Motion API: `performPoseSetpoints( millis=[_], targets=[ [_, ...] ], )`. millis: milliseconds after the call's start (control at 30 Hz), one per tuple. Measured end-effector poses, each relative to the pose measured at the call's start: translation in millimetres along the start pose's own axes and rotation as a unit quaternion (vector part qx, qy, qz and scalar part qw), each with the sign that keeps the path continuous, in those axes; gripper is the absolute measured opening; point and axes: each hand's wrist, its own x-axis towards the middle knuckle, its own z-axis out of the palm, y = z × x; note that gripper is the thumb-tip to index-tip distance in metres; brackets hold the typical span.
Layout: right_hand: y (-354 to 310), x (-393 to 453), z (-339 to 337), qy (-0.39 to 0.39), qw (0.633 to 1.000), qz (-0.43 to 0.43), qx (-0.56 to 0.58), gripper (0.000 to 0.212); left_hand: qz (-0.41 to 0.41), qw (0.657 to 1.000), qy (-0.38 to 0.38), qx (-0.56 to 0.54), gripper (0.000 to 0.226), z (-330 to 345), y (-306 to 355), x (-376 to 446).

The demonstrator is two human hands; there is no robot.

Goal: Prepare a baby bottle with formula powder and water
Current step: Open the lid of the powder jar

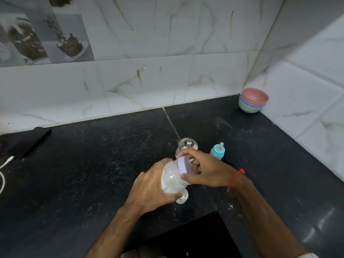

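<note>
A clear baby bottle (pixel 172 180) with a lilac screw collar (pixel 184 165) is held tilted above the black counter (pixel 111 155). My left hand (pixel 150 190) grips the bottle's body from the left. My right hand (pixel 206 169) curls its fingers and thumb round the collar at the bottle's top. White residue shows inside the bottle. A clear cap (pixel 183 198) lies on the counter just below the bottle. A steel lidded vessel (pixel 187 144) stands right behind my right hand, partly hidden. A small bottle with a turquoise collar and teat (pixel 217 150) stands to its right.
Stacked pink, blue and green bowls (pixel 254 102) sit in the back right corner against the tiled wall. A black phone (pixel 28 141) with a white cable (pixel 3 168) lies at the far left. A dark recess (pixel 195 235) cuts into the counter's front edge between my arms.
</note>
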Motion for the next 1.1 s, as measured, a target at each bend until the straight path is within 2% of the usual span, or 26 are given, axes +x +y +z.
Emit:
performPoseSetpoints(
  millis=[67, 200, 367, 500, 633, 733, 867, 933, 1000, 1100],
  targets=[
    [15.1, -9.7, -1.9, 0.029, 0.997, -0.023, 0.071, 0.055, -0.020, 0.999, 0.005, -0.028, 0.099, -1.1, -4.4, -3.8],
    [44.8, -22.5, -7.9, 0.125, 0.984, -0.045, 0.122, 0.053, -0.060, 0.994, 0.036, -0.087, 0.098, -6.5, -16.2, -13.5],
    [101.5, -29.1, 37.4, 0.247, 0.967, 0.041, 0.051, 0.034, -0.079, 0.983, 0.083, -0.147, 0.102, -4.3, -19.0, -22.1],
    [141.4, -35.7, 93.6, 0.253, 0.961, 0.106, 0.013, 0.031, -0.069, 0.980, 0.099, -0.157, 0.103, 1.2, -19.2, -30.0],
    [159.2, -39.4, 116.4, 0.219, 0.965, 0.140, -0.037, 0.030, -0.059, 0.981, 0.103, -0.156, 0.103, 4.5, -18.1, -33.5],
    [153.3, -39.9, 110.3, 0.216, 0.968, 0.122, -0.049, 0.020, -0.056, 0.982, 0.099, -0.150, 0.106, 5.5, -16.0, -32.7],
    [98.6, -38.5, 80.7, 0.345, 0.936, 0.043, 0.057, 0.017, -0.059, 0.985, 0.093, -0.129, 0.113, 5.9, -12.1, -29.5],
    [60.3, -36.8, 63.5, 0.369, 0.923, -0.001, 0.108, 0.013, -0.049, 0.989, 0.089, -0.109, 0.111, 6.6, -9.3, -28.0],
    [30.3, -36.0, 50.7, 0.346, 0.934, -0.047, 0.075, 0.013, -0.037, 0.993, 0.080, -0.085, 0.109, 6.8, -4.4, -26.7],
    [14.4, -33.6, 44.2, 0.261, 0.963, -0.021, -0.070, 0.022, -0.019, 0.996, 0.067, -0.049, 0.107, 8.7, 1.3, -24.9]
  ],
)
